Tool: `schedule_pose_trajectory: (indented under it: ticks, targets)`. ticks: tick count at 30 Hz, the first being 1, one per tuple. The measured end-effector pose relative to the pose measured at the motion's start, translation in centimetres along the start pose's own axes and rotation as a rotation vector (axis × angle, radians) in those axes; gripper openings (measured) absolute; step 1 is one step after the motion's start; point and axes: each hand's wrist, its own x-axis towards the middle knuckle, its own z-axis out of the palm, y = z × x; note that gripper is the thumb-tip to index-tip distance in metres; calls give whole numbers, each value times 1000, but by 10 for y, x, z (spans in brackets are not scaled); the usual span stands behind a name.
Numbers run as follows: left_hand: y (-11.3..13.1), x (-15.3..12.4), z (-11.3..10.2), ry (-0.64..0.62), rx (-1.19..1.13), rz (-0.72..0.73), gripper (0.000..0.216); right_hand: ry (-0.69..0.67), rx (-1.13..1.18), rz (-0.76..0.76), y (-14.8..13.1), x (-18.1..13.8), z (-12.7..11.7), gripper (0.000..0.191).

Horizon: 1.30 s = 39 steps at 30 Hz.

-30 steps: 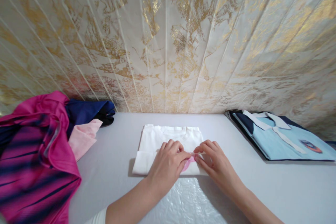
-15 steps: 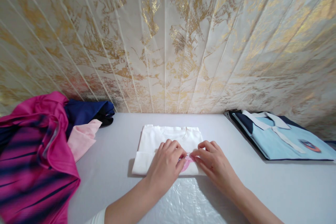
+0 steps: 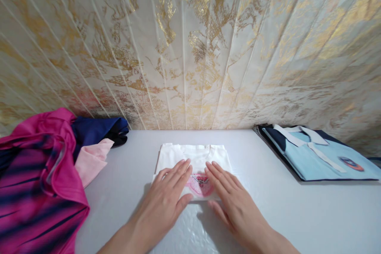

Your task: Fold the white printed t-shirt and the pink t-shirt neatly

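Head view: left hand (image 3: 166, 194) and right hand (image 3: 230, 196) over a folded white shirt (image 3: 193, 156).
Both lie flat, gripping nothing; the shirt (pink print (image 3: 201, 186) between the hands) sits mid-table (image 3: 297, 214), between heaped clothes (image 3: 44, 190) and a folded polo (image 3: 326, 160).

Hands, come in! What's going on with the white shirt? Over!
Left hand, right hand: both open, over white shirt. Shirt folded, pink print showing between hands. Loose clothes left, folded stack right, both apart from shirt.

No text readable, oval badge (image 3: 351, 164) on light blue shirt (image 3: 330, 154) too blurred, pink print (image 3: 201, 189) on white shirt (image 3: 195, 162) likewise illegible
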Motion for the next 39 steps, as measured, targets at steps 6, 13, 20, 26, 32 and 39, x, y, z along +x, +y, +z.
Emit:
schedule_pose_trajectory:
  ticks: [6, 13, 20, 26, 32, 39]
  targets:
    - [-10, -29, 9, -108, 108, 30, 69, -200, -24, -9, -7, -9, 11, 73]
    - [-5, -27, 7, -110, 94, 8, 73, -218, 29, 12, -10, -2, 6, 74]
    - [3, -27, 13, -155, 24, 25, 81, -382, 201, -147, -13, -1, -10, 76]
    - [4, -26, 10, -204, 4, 3, 77, -327, 281, -156, 3, -13, -29, 51]
    - [2, -28, 13, -165, 21, 22, 82, -256, 204, -52, 5, -15, -16, 65]
    - [4, -25, 6, -241, -14, 11, 82, -244, 280, -131, 14, -20, -32, 33]
